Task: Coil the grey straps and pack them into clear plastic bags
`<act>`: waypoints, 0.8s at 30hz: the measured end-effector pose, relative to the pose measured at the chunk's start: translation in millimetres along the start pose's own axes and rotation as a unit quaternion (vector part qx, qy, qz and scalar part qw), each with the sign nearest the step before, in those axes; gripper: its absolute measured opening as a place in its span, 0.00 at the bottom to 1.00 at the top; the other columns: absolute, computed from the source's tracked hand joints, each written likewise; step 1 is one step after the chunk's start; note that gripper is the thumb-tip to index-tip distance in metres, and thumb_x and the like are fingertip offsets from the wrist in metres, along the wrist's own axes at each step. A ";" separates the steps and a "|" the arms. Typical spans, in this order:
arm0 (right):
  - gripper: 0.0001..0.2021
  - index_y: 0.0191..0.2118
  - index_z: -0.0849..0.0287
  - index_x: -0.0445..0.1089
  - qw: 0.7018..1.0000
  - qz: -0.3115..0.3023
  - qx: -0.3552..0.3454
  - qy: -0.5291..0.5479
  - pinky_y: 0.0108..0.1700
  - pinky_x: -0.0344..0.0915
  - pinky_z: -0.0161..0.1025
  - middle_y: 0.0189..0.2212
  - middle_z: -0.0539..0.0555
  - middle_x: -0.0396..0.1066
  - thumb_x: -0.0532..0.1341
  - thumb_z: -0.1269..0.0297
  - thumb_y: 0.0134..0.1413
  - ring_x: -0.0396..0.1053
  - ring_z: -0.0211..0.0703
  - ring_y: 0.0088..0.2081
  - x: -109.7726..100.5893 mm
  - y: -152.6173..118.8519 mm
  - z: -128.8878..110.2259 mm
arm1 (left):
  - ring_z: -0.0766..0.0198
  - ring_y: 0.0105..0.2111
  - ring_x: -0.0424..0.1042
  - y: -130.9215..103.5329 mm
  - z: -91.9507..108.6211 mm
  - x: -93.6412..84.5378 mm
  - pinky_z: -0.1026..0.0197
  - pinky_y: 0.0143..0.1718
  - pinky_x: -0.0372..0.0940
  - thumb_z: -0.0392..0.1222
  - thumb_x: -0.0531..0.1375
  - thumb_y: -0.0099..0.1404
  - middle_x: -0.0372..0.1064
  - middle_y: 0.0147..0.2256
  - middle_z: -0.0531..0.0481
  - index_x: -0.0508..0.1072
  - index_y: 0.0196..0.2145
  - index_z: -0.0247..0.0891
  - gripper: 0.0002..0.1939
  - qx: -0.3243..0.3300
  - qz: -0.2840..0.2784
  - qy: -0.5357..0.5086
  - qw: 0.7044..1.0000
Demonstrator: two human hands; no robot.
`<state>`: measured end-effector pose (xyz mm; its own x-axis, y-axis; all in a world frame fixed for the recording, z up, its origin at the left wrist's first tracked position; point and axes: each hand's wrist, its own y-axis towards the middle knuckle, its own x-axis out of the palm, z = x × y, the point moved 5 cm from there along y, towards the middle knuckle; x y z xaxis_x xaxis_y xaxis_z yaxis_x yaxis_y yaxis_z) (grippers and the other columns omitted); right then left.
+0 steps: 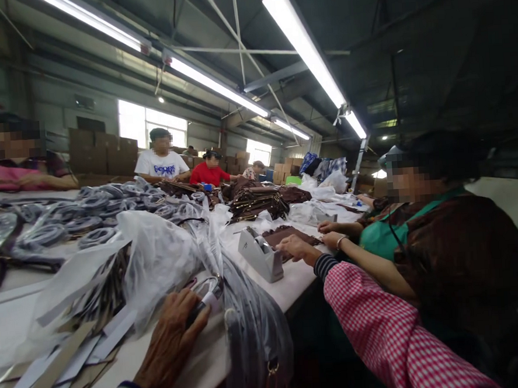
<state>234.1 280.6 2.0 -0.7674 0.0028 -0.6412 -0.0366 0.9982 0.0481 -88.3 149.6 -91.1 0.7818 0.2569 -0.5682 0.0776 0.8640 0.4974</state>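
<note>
Tape dispenser (260, 253), grey, stands at frame centre on the white table (293, 285); right hand (295, 247) rests open beside it, left hand (171, 340) closed around a plastic-bagged belt (249, 323).

Long white fluorescent ceiling tubes (302, 45) are flooding my feed from overhead, and pale daylit rear windows (152, 125) are blowing out. Glare is glinting off the clear crinkled plastic bags (157, 253). I'm seeing strong wide-angle stretching at the edges (the left side is smearing), while the lower right is sinking into shadow.
</note>
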 end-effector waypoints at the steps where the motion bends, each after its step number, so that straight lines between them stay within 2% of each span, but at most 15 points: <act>1: 0.08 0.31 0.63 0.73 1.000 -0.010 0.013 0.017 0.34 0.62 0.37 0.25 0.49 0.69 0.64 0.65 0.59 0.65 0.38 0.28 2.6 1.2 3.3 | 0.46 0.44 0.64 0.0 -0.5 1.1 0.44 0.50 0.59 0.59 0.55 0.67 0.68 0.38 0.46 0.73 0.33 0.42 0.19 0.002 -0.001 0.003 1.000; 4: 0.05 0.32 0.63 0.74 0.997 -0.010 0.039 0.069 0.31 0.58 0.36 0.23 0.49 0.68 0.64 0.67 0.55 0.62 0.36 0.27 8.3 4.8 9.2 | 0.46 0.43 0.63 0.7 -4.1 1.7 0.44 0.49 0.59 0.58 0.55 0.68 0.68 0.37 0.46 0.72 0.32 0.42 0.18 -0.001 0.005 0.000 1.000; 7: 0.02 0.27 0.64 0.74 0.991 0.013 0.063 0.118 0.30 0.56 0.37 0.21 0.51 0.67 0.66 0.71 0.47 0.61 0.37 0.26 10.4 12.3 13.2 | 0.47 0.43 0.64 1.3 -6.3 0.3 0.45 0.49 0.59 0.58 0.56 0.67 0.68 0.37 0.47 0.71 0.32 0.42 0.17 -0.011 0.011 -0.007 1.000; 11: 0.05 0.21 0.62 0.70 0.977 0.059 0.087 0.184 0.29 0.59 0.37 0.22 0.54 0.69 0.68 0.73 0.40 0.63 0.39 0.26 13.3 19.9 19.8 | 0.47 0.41 0.65 2.3 -4.9 -4.1 0.47 0.47 0.60 0.60 0.55 0.66 0.68 0.35 0.48 0.71 0.31 0.43 0.19 -0.045 0.015 -0.021 0.999; 14: 0.04 0.25 0.61 0.70 0.964 0.090 0.077 0.237 0.29 0.62 0.35 0.24 0.52 0.69 0.66 0.70 0.42 0.65 0.38 0.27 16.3 12.3 27.4 | 0.47 0.41 0.66 2.9 -4.4 -7.7 0.47 0.46 0.60 0.62 0.54 0.64 0.68 0.34 0.48 0.70 0.30 0.43 0.20 -0.072 0.021 -0.025 0.997; 18: 0.05 0.30 0.60 0.69 0.951 0.109 0.067 0.281 0.28 0.63 0.31 0.27 0.51 0.70 0.62 0.64 0.47 0.67 0.36 0.28 25.9 -11.2 45.5 | 0.47 0.41 0.67 2.2 -8.8 -9.0 0.48 0.46 0.60 0.64 0.54 0.64 0.68 0.35 0.48 0.69 0.32 0.42 0.22 -0.101 0.023 -0.032 0.994; 20: 0.07 0.29 0.59 0.67 0.950 0.108 0.076 0.283 0.25 0.60 0.30 0.27 0.51 0.70 0.63 0.62 0.47 0.66 0.35 0.25 34.5 -19.0 55.7 | 0.47 0.41 0.68 1.8 -11.0 -9.1 0.48 0.46 0.60 0.65 0.53 0.64 0.69 0.35 0.48 0.70 0.32 0.42 0.22 -0.110 0.023 -0.037 0.993; 24: 0.10 0.26 0.58 0.63 0.957 0.122 0.068 0.254 0.20 0.49 0.29 0.20 0.47 0.66 0.65 0.60 0.46 0.58 0.32 0.18 43.0 -22.0 68.8 | 0.46 0.43 0.68 1.9 -10.9 -10.3 0.49 0.47 0.60 0.64 0.54 0.64 0.71 0.37 0.48 0.70 0.33 0.42 0.22 -0.124 0.010 -0.055 0.991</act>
<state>246.0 262.9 -79.2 -0.9560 0.2414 -0.1666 0.2402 0.9703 0.0271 -103.0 153.4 -91.4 0.8453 0.2372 -0.4788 -0.0810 0.9426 0.3239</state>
